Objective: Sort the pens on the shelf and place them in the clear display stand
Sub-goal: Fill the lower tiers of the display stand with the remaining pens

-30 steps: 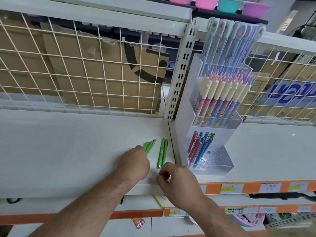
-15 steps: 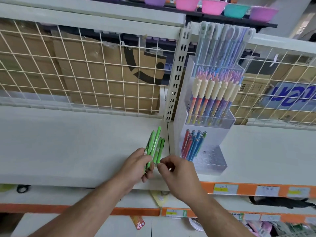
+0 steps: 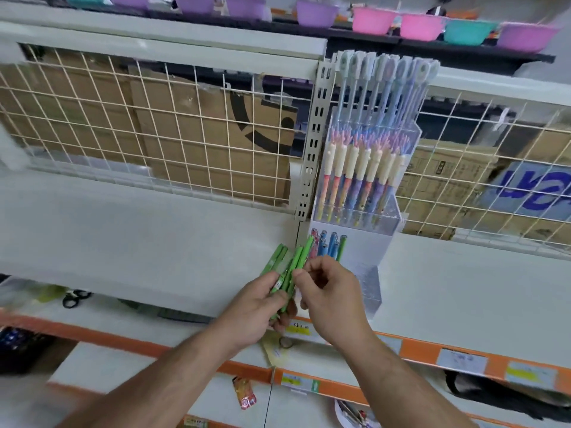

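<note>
The left hand (image 3: 256,307) holds a bundle of green pens (image 3: 285,270) at the shelf (image 3: 123,242) front, its fingers (image 3: 273,281) curled round the barrels: gathering looks done, and loading is in hand. The right hand (image 3: 332,299) pinches one pen between thumb and forefinger. Next it probably must draw that pen free and stand it in the clear display stand (image 3: 375,273) just beside. The pens' lower ends hide behind the left palm, their count is unclear, and the stand's sockets blur.

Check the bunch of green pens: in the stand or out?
Out. The left hand grips the green pens in front of the shelf, and the right hand pinches one, beside the clear stand.
</note>
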`<move>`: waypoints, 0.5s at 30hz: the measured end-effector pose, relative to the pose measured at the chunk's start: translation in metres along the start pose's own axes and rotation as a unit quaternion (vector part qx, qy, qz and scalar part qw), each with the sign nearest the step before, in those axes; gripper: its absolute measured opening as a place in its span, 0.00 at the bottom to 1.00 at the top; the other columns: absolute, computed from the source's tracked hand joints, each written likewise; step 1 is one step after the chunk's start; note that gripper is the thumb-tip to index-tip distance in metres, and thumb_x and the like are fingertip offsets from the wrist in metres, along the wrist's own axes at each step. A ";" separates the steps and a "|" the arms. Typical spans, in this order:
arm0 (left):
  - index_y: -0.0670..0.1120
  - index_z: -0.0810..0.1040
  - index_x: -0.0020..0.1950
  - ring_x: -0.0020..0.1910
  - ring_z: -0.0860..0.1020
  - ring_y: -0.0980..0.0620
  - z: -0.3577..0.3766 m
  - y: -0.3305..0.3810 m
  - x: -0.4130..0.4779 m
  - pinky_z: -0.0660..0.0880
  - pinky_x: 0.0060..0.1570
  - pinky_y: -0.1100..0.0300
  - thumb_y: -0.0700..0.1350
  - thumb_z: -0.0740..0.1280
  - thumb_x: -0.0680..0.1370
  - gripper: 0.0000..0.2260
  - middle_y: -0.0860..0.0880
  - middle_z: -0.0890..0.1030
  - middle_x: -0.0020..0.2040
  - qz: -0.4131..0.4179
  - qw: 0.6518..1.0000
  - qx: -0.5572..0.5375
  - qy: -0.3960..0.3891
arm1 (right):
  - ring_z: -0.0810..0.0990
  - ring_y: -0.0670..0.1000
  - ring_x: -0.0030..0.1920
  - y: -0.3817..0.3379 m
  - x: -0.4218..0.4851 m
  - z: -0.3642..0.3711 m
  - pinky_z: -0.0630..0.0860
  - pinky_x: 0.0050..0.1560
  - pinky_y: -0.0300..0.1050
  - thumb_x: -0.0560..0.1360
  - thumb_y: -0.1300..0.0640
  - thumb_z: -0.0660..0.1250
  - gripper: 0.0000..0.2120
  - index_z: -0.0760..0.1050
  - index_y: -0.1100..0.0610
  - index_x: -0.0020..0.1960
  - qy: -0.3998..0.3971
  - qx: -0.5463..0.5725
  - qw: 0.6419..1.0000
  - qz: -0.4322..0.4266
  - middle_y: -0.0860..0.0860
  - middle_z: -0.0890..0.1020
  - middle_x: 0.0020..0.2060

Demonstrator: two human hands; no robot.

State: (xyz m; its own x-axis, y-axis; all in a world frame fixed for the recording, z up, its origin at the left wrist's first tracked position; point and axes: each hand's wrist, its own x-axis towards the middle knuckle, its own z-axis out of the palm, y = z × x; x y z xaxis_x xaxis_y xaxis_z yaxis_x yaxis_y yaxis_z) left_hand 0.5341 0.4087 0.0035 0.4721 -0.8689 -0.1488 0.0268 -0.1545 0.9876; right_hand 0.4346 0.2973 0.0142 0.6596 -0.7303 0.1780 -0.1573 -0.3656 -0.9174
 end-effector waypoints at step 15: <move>0.46 0.77 0.51 0.41 0.80 0.52 0.073 -0.013 -0.005 0.78 0.47 0.52 0.37 0.58 0.83 0.09 0.49 0.83 0.43 0.004 0.990 0.003 0.142 | 0.84 0.52 0.31 0.020 -0.011 -0.079 0.74 0.31 0.41 0.78 0.59 0.68 0.09 0.74 0.54 0.40 -0.025 0.026 0.998 0.044 0.52 0.80 0.29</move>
State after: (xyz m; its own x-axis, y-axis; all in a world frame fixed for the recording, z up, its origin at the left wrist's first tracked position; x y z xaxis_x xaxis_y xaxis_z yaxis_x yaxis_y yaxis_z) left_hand 0.4675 0.3805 -0.0120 0.7014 -0.7026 -0.1196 0.0170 -0.1513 0.9883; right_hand 0.3662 0.2527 0.0221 0.6810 -0.7280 0.0797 -0.1777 -0.2699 -0.9464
